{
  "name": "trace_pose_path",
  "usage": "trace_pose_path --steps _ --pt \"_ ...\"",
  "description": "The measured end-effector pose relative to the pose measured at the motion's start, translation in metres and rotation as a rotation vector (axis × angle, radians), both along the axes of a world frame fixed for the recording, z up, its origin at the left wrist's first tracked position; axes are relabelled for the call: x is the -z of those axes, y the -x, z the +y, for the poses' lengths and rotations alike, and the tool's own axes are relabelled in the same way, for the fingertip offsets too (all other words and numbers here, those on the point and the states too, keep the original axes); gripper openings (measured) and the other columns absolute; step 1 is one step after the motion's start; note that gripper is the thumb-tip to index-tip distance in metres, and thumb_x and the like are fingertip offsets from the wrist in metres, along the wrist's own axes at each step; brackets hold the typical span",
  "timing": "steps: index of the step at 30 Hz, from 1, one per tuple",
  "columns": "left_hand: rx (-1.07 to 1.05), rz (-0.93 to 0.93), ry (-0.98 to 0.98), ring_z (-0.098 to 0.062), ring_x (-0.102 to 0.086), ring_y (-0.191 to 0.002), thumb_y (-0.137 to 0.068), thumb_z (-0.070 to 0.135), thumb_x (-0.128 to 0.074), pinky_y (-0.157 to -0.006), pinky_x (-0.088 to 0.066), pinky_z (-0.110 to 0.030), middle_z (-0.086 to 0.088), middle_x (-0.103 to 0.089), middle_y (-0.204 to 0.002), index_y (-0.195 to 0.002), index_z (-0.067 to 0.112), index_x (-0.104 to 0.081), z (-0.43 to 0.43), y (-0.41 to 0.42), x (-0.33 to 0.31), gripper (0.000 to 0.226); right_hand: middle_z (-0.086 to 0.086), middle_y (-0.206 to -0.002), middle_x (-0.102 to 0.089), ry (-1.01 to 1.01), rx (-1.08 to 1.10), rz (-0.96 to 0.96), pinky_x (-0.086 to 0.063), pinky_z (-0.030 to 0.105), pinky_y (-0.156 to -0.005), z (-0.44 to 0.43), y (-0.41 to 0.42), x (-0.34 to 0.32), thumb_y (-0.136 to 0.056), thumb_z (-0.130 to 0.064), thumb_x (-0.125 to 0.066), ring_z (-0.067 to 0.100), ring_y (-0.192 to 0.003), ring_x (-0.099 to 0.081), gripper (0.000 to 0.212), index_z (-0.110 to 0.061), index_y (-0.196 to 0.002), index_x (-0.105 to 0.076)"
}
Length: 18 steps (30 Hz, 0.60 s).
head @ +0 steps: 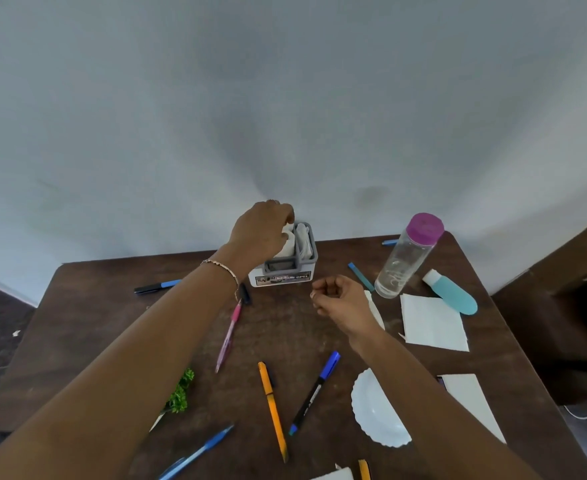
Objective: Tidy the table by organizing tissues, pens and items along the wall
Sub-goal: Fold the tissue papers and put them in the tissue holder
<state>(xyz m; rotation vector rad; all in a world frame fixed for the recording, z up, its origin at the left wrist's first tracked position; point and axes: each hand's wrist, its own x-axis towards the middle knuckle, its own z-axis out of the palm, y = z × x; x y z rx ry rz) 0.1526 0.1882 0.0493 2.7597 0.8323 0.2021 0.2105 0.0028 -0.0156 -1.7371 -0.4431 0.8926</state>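
the grey-and-white organizer [285, 270] stands at the far edge of the bench [94, 323], against the wall [285, 98]. its two upper compartments hold white tissue: a rolled tissue [289, 243] on the left and a folded tissue [305, 241] on the right. what is in the dark front slot i cannot tell. the left hand [261, 233] reaches over it, fingers curled round the rolled tissue. the right hand [340, 297] hovers just in front, fingers curled in, nothing seen in them. nine pens show, among them a pink pen [228, 336], an orange pen [273, 407] and a blue-capped marker [314, 393]. four white sheets lie flat, the largest sheet [434, 323] at right. a clear bottle [408, 261], a teal tube [454, 294] and a white plate [375, 410] make one each.
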Motion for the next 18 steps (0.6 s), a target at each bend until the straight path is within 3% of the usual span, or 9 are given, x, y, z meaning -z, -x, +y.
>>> trace_pose_path --steps 4,8,12,14,18 --pt "-0.008 -0.168 0.151 -0.015 -0.058 -0.088 -0.081 0.014 -0.062 -0.077 -0.049 -0.032 0.004 -0.066 -0.092 -0.096 0.021 -0.066 -0.04 -0.003 0.0 0.017 0.003 -0.087 -0.067 0.034 0.054 -0.026 -0.057 0.028 -0.076 -0.026 -0.006 -0.002 -0.084 -0.007 -0.067 0.016 -0.083 -0.065 0.014 -0.012 -0.097 -0.066" --pt "-0.049 -0.279 0.498 0.0 -0.057 -0.07 -0.081 0.016 -0.069 -0.066 -0.043 -0.01 0.012 -0.063 -0.076 -0.088 0.018 -0.067 -0.097 -0.014 0.014 0.007 -0.003 -0.097 -0.068 0.197 0.159 -0.175 -0.054 0.034 -0.092 -0.065 -0.026 0.006 -0.084 -0.016 -0.069 0.015 -0.092 -0.064 0.012 -0.022 -0.093 -0.064" --pt "-0.12 -0.267 0.946 -0.015 -0.06 -0.07 -0.085 0.008 -0.067 -0.071 -0.052 -0.03 -0.004 -0.065 -0.081 -0.095 0.009 -0.064 -0.151 -0.026 0.048 0.01 -0.004 -0.104 -0.068 0.407 0.167 -0.505 -0.05 0.029 -0.092 -0.119 -0.051 0.016 -0.085 -0.038 -0.067 0.011 -0.095 -0.061 0.024 -0.023 -0.104 -0.064" --pt "-0.148 -0.235 1.121 -0.015 -0.059 -0.069 -0.089 0.006 -0.063 -0.066 -0.051 -0.028 -0.006 -0.062 -0.082 -0.094 0.011 -0.061 -0.174 -0.03 0.063 0.008 -0.004 -0.115 -0.065 0.504 0.094 -0.686 -0.048 0.028 -0.093 -0.142 -0.066 0.024 -0.084 -0.044 -0.066 0.012 -0.105 -0.059 0.037 -0.023 -0.114 -0.062" --pt "-0.157 -0.081 1.189 -0.015 -0.064 -0.094 -0.091 0.017 -0.062 -0.083 -0.056 -0.028 -0.003 -0.066 -0.103 -0.106 0.018 -0.061 -0.206 -0.033 0.079 0.015 0.0 -0.142 -0.047 0.671 -0.195 -0.815 -0.043 0.035 -0.103 -0.162 -0.087 0.035 -0.083 -0.052 -0.063 0.019 -0.127 -0.047 0.061 -0.024 -0.135 -0.049"
